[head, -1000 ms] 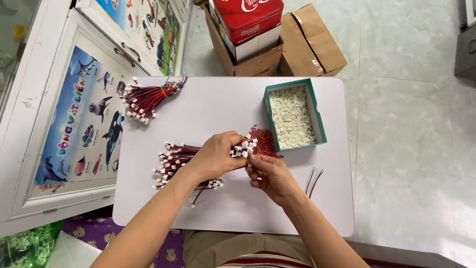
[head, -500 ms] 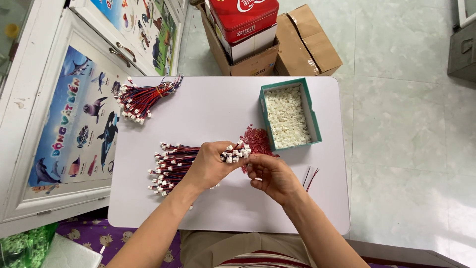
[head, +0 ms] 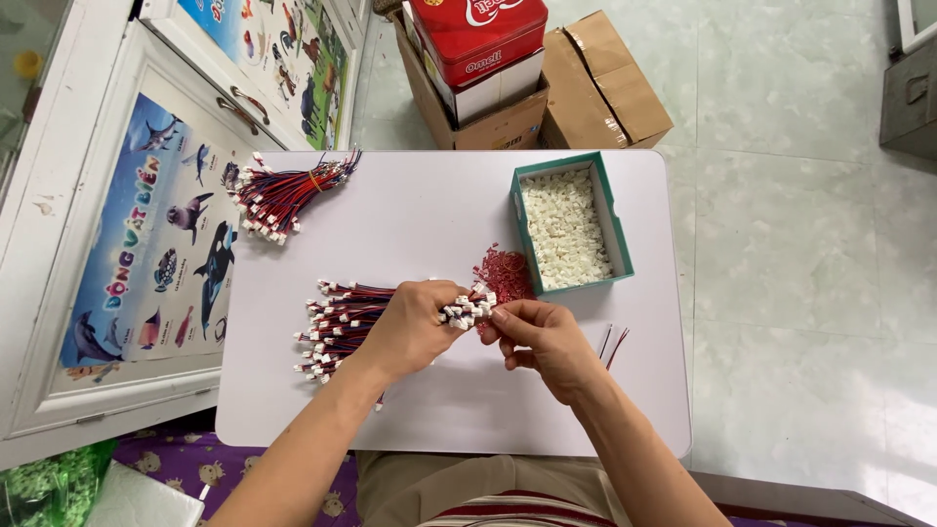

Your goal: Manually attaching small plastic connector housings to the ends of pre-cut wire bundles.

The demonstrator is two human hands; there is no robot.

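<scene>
A tied bundle of red and black wires [head: 288,195] lies on the white table [head: 410,220], well away from the fingers, up and to their left. Two loose wires [head: 613,344] lie to their right. Beyond the table stand cardboard boxes [head: 595,93] and a red tin [head: 478,34]. White cabinet doors with animal posters [head: 146,254] run along the left.

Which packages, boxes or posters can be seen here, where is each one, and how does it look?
Red rectangular tin: top centre, standing in a box.
Brown cardboard boxes: on the floor behind the table.
Teal open box: right side of the table, full of small white parts.
Blue sea-animal poster: on the left cabinet door.
</scene>
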